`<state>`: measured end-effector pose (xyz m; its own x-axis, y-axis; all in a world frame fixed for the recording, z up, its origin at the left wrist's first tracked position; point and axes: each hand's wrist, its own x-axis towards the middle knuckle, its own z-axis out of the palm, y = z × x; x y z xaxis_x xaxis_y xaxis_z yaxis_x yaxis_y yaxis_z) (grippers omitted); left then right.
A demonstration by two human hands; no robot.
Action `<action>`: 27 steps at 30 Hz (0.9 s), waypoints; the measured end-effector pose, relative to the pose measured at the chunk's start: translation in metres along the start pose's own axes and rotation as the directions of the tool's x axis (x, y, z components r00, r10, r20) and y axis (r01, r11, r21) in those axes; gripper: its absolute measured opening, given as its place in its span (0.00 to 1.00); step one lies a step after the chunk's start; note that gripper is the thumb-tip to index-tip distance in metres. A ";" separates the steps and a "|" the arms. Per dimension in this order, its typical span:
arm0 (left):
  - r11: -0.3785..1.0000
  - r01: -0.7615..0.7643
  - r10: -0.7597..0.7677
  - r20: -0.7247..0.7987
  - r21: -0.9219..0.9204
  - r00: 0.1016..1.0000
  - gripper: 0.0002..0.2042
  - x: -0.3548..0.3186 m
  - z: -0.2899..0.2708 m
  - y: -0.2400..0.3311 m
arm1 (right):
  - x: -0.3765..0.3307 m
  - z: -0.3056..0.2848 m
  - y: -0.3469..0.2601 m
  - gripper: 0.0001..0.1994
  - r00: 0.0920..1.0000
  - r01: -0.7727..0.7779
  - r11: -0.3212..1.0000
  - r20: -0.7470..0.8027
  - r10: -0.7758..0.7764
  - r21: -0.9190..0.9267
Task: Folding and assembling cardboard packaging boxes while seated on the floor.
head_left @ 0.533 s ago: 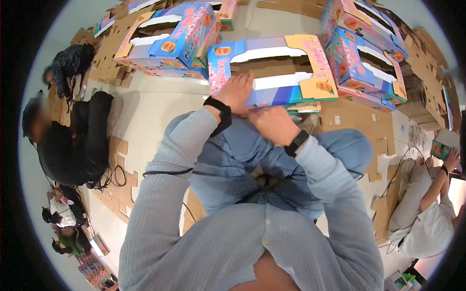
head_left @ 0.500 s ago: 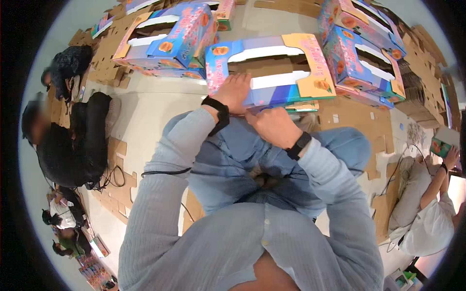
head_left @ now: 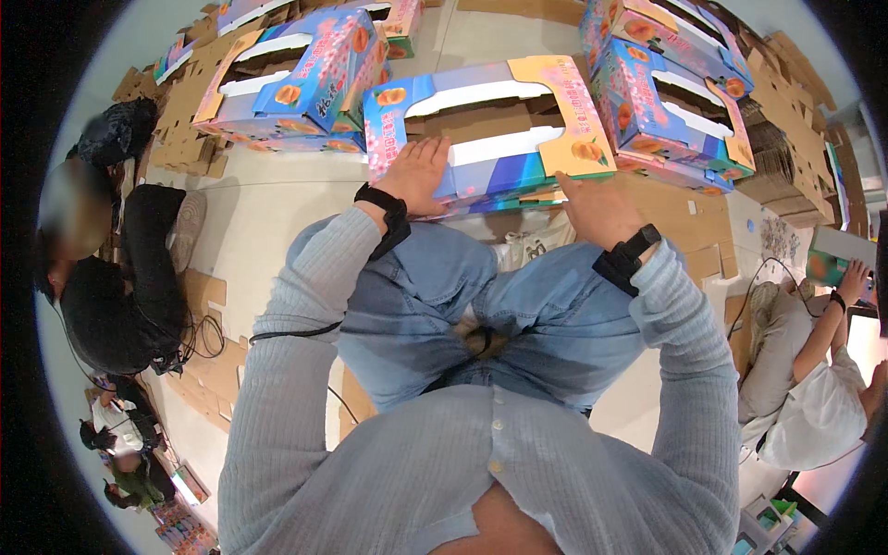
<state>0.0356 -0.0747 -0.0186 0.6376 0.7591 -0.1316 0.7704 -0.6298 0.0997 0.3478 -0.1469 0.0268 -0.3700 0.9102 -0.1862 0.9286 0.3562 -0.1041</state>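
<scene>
In the head view, the left hand [head_left: 418,173] was seen laid palm-down on the near left part of a colourful fruit-printed carton [head_left: 481,139], its fingers [head_left: 427,148] spread and almost flat, pressed against the printed top panel rather than closed around anything. The right hand [head_left: 599,208] was placed at the carton's near right edge, just below the orange corner panel; its fingers [head_left: 575,188] were partly hidden against the cardboard, so whether the edge was gripped or only touched could not be told. The carton was lying on the floor directly ahead of both sets of fingers, spanning the gap between them, with long cut-out slots showing in its top. A black wrist strap [head_left: 388,215] was worn just behind the left fingers, and another black strap [head_left: 627,259] behind the right ones. Knees in blue jeans [head_left: 444,296] were seen just below the hands. Beyond the fingertips, more printed cartons [head_left: 296,79] were stacked to the upper left and others [head_left: 675,88] to the upper right. Flat brown cardboard [head_left: 689,217] was spread beside the right fingers. A person in black [head_left: 120,277] was seated well off to the left, and another person in white [head_left: 814,398] far to the right.
</scene>
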 end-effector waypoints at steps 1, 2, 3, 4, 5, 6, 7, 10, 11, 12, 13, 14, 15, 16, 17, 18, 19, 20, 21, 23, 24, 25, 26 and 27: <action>1.000 0.008 -0.008 0.011 0.016 1.000 0.55 0.000 0.000 -0.001 | -0.001 0.001 -0.001 0.24 0.999 -0.012 1.000 0.034 0.013 -0.004; 1.000 -0.003 0.003 -0.002 0.022 1.000 0.55 0.000 0.001 -0.001 | -0.002 0.001 -0.002 0.25 1.000 0.031 0.998 -0.002 -0.032 -0.060; 1.000 -0.009 0.009 -0.004 0.019 1.000 0.54 0.000 0.002 -0.001 | -0.003 0.001 -0.003 0.26 0.998 0.055 0.990 0.001 -0.055 -0.128; 1.000 -0.013 0.013 -0.014 0.026 1.000 0.54 0.000 0.002 -0.001 | -0.004 0.001 -0.003 0.26 0.996 0.073 0.990 -0.032 -0.078 -0.118; 1.000 -0.013 0.013 -0.008 0.023 1.000 0.54 0.000 0.003 -0.002 | -0.004 0.001 -0.003 0.25 0.996 0.069 0.990 -0.042 -0.074 -0.125; 1.000 -0.026 0.026 -0.017 0.007 1.000 0.53 0.001 0.003 -0.002 | -0.004 0.002 -0.003 0.25 0.999 0.038 0.988 -0.021 -0.042 -0.152; 1.000 -0.020 0.020 0.001 0.021 1.000 0.53 0.001 0.003 -0.003 | -0.004 0.003 -0.003 0.25 0.997 0.057 0.990 -0.052 -0.064 -0.129; 0.999 -0.039 0.040 -0.022 0.018 0.999 0.52 0.001 0.001 -0.004 | -0.002 0.010 -0.002 0.27 0.986 -0.065 0.996 0.146 0.075 -0.068; 0.999 -0.042 0.042 0.001 0.012 0.999 0.53 0.002 0.000 -0.004 | -0.001 0.014 -0.002 0.26 1.000 -0.017 0.989 0.013 0.019 -0.145; 0.999 -0.050 0.051 0.030 -0.006 0.998 0.54 0.003 0.000 -0.004 | -0.001 0.019 -0.003 0.26 0.992 0.017 0.974 -0.115 -0.044 -0.226; 0.999 -0.054 0.054 0.035 0.005 0.998 0.54 0.004 -0.001 -0.004 | 0.002 0.022 -0.003 0.26 0.993 0.011 0.976 -0.110 -0.035 -0.216; 0.999 -0.050 0.049 0.052 0.012 0.997 0.54 0.005 -0.001 -0.005 | 0.006 0.025 -0.001 0.24 0.961 0.043 0.963 -0.252 -0.113 -0.267; 0.999 -0.052 0.051 0.057 0.010 0.997 0.54 0.005 -0.001 -0.004 | 0.009 0.027 -0.001 0.23 0.935 0.038 0.938 -0.319 -0.154 -0.343; 0.998 -0.056 0.055 0.081 0.015 0.995 0.54 0.006 -0.001 -0.004 | 0.012 0.027 -0.001 0.23 0.908 0.059 0.948 -0.378 -0.181 -0.311; 0.999 -0.052 0.052 0.074 0.004 0.996 0.54 0.007 -0.001 -0.004 | 0.016 0.027 -0.001 0.20 0.955 0.046 0.968 -0.273 -0.115 -0.247; 0.999 -0.046 0.046 0.064 -0.008 0.997 0.53 0.007 -0.001 -0.004 | 0.019 0.025 -0.001 0.18 0.989 0.010 0.977 -0.143 -0.042 -0.214; 0.999 -0.049 0.049 0.069 -0.010 0.996 0.53 0.007 -0.001 -0.004 | 0.023 0.022 -0.002 0.11 0.994 0.002 0.980 -0.107 -0.024 -0.198; 0.999 -0.047 0.048 0.065 -0.012 0.997 0.53 0.007 -0.001 -0.004 | 0.026 0.018 -0.002 0.11 0.997 -0.004 0.983 -0.076 -0.010 -0.182; 0.998 -0.051 0.053 0.059 -0.029 0.997 0.53 0.006 -0.001 -0.005 | 0.030 0.015 -0.003 0.10 0.998 0.012 0.985 -0.056 -0.022 -0.175; 0.998 -0.055 0.056 0.051 -0.034 0.997 0.53 0.005 -0.001 -0.006 | 0.038 0.009 -0.001 0.08 0.998 0.035 0.986 -0.039 -0.042 -0.166; 0.995 -0.079 0.081 0.033 -0.063 0.996 0.52 0.004 -0.002 -0.007 | 0.040 0.006 0.000 0.09 0.998 0.055 0.989 -0.007 -0.056 -0.136; 0.996 -0.069 0.071 0.044 -0.055 0.997 0.52 0.004 -0.001 -0.006 | 0.041 0.004 0.003 0.09 0.997 0.072 0.991 0.014 -0.071 -0.112; 0.997 -0.067 0.069 0.054 -0.041 0.996 0.52 0.005 -0.001 -0.006 | 0.042 0.003 0.005 0.09 0.997 0.075 0.991 0.021 -0.073 -0.111; 0.998 -0.064 0.066 0.058 -0.026 0.996 0.51 0.005 -0.001 -0.006 | 0.042 0.002 0.006 0.10 0.995 0.097 0.992 0.030 -0.095 -0.077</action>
<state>0.0340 -0.0669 -0.0192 0.6854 0.7050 -0.1820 0.7276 -0.6730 0.1331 0.3373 -0.1071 0.0161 -0.4571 0.8655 -0.2051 0.8878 0.4580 -0.0459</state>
